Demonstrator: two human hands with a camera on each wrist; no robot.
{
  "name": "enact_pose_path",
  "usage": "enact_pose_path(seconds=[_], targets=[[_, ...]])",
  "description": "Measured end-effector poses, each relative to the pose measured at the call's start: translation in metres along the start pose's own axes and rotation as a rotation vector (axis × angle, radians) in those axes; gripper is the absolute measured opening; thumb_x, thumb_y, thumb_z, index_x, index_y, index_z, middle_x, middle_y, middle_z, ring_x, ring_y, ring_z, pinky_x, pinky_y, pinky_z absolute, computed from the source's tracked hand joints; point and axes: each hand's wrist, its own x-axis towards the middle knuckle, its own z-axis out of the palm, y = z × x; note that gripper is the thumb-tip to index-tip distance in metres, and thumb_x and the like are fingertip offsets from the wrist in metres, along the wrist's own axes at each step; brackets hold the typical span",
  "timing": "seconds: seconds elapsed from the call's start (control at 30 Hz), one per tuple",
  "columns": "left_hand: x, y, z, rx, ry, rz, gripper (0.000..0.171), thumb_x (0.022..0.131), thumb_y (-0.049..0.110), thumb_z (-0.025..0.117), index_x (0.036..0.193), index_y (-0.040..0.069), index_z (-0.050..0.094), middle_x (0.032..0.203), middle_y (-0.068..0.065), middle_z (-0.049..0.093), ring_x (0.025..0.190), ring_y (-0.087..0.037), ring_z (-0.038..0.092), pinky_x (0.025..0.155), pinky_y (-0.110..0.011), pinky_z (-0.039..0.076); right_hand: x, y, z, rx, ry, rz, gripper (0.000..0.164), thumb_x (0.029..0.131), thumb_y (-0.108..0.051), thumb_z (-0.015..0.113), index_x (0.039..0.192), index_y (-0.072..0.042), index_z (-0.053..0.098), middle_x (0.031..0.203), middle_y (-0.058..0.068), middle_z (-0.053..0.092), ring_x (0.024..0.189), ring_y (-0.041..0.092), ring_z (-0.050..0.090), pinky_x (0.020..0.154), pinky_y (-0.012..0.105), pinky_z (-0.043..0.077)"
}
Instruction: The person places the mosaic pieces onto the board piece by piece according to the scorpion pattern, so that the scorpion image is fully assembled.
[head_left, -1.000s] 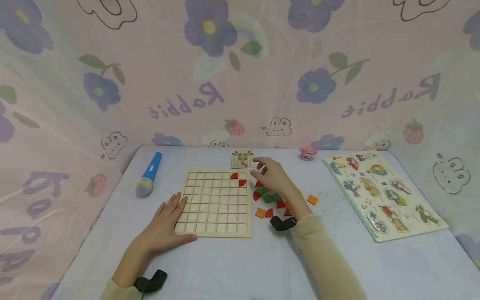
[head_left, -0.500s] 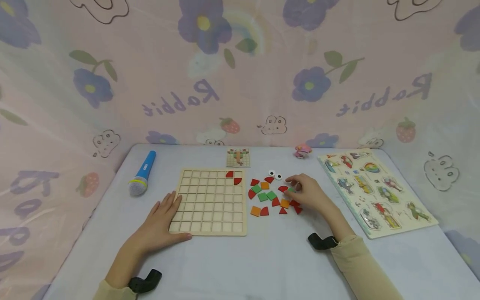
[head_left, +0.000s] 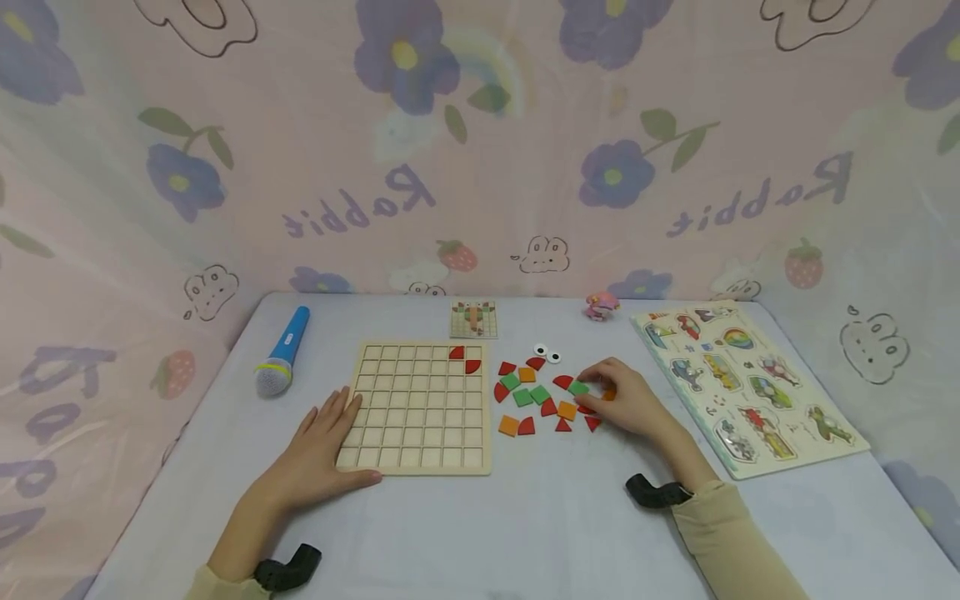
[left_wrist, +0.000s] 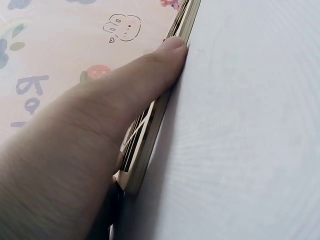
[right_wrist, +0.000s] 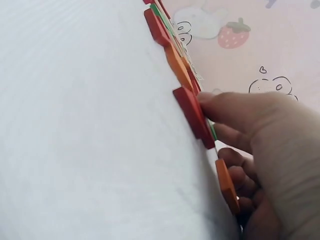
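In the head view my left hand [head_left: 322, 446] rests at the left side of a wooden grid board [head_left: 483, 417], fingers spread. Its thumb [left_wrist: 170, 50] lies along the board's front edge in the left wrist view. Two red quarter-circle tiles [head_left: 472, 367] sit in the board's upper right squares. My right hand [head_left: 622, 400] is at the right of the loose tiles, with thumb and index finger around a green square tile [head_left: 578, 387]. Red tiles [right_wrist: 194, 117] and an orange tile [right_wrist: 227, 186] stand close to these fingers in the right wrist view.
Green, orange and red tiles [head_left: 522, 397] lie scattered right of the board, below two eye discs [head_left: 547, 353]. A pattern card [head_left: 473, 320] lies behind the board. A blue toy microphone [head_left: 285, 350] is at left; a pink figurine [head_left: 601, 306] and picture puzzle [head_left: 750, 383] are at right.
My right hand has moved from the board's upper right corner, over the tiles, to their right side, its fingers coming around the green tile. The left hand stays on the board.
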Motion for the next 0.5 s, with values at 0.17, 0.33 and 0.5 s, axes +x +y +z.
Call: enact_pose_path(seconds=[0.17, 0.33, 0.5], targets=[[-0.0018, 0.0005, -0.0006, -0.002, 0.001, -0.002, 0.127, 0.080, 0.073, 0.078, 0.168, 0.000, 0.023, 0.176, -0.024, 0.011, 0.163, -0.043, 0.009, 0.129, -0.063, 0.008, 0.0013, 0.0061, 0.0042, -0.001, 0.037, -0.002, 0.025, 0.093, -0.023, 0.084, 0.114, -0.010, 0.076, 0.109, 0.004, 0.068, 0.095, 0.019, 0.057, 0.082, 0.030, 0.048], [0.0003, -0.0005, 0.0001, 0.003, -0.003, -0.007, 0.127, 0.080, 0.075, 0.077, 0.169, 0.002, 0.022, 0.177, -0.022, 0.011, 0.164, -0.042, 0.008, 0.129, -0.062, 0.008, 0.0015, 0.0069, 0.0022, -0.008, 0.060, -0.037, 0.023, 0.090, -0.016, 0.084, 0.112, -0.010, 0.077, 0.106, 0.004, 0.067, 0.091, 0.017, 0.055, 0.077, 0.027, 0.046], [0.0010, -0.0024, 0.0016, 0.004, -0.007, -0.011, 0.127, 0.080, 0.075, 0.077, 0.169, 0.002, 0.022, 0.177, -0.022, 0.010, 0.164, -0.041, 0.007, 0.130, -0.061, 0.007, 0.0004, 0.0067, 0.0014, 0.007, 0.060, -0.063, 0.023, 0.088, -0.011, 0.081, 0.110, -0.008, 0.078, 0.107, 0.006, 0.068, 0.090, 0.017, 0.055, 0.077, 0.026, 0.046]])
